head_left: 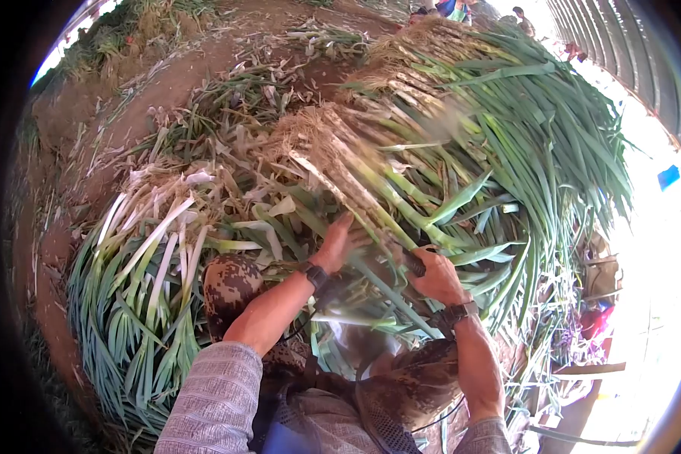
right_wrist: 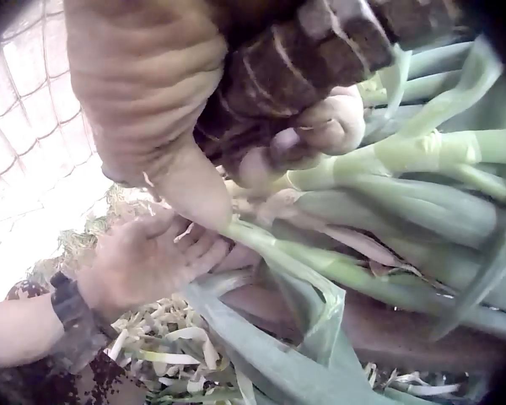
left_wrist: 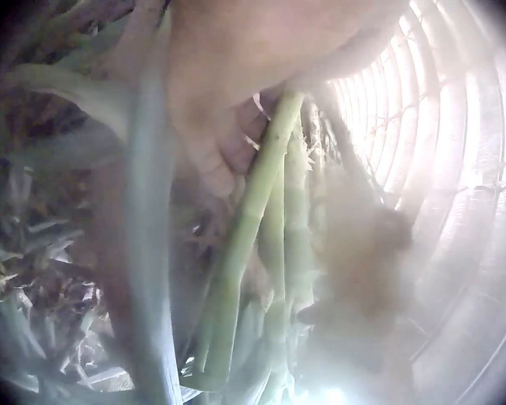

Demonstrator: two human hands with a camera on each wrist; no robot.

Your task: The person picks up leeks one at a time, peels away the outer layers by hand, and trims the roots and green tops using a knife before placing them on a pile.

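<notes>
Long green-and-white leeks (head_left: pixel 363 198) with brown roots lie across the middle of the head view. My left hand (head_left: pixel 339 246) holds their stalks from the left, its fingers bent beside a green stalk (left_wrist: pixel 246 228) in the left wrist view. To its right, my right hand (head_left: pixel 437 276) grips a dark, ribbed handle (right_wrist: pixel 274 72); whatever the handle belongs to is mostly hidden. The right thumb lies against a leek leaf (right_wrist: pixel 299 266), close to the left hand (right_wrist: pixel 152 261) in the right wrist view.
A large heap of untrimmed leeks (head_left: pixel 537 129) fills the upper right. Cleaner, white-stemmed leeks (head_left: pixel 155 265) lie at the left. Peeled leaves (head_left: pixel 242 98) litter the brown soil (head_left: pixel 155 91) behind. Camouflage-covered knees (head_left: pixel 233 291) flank the work, and people are in the far background.
</notes>
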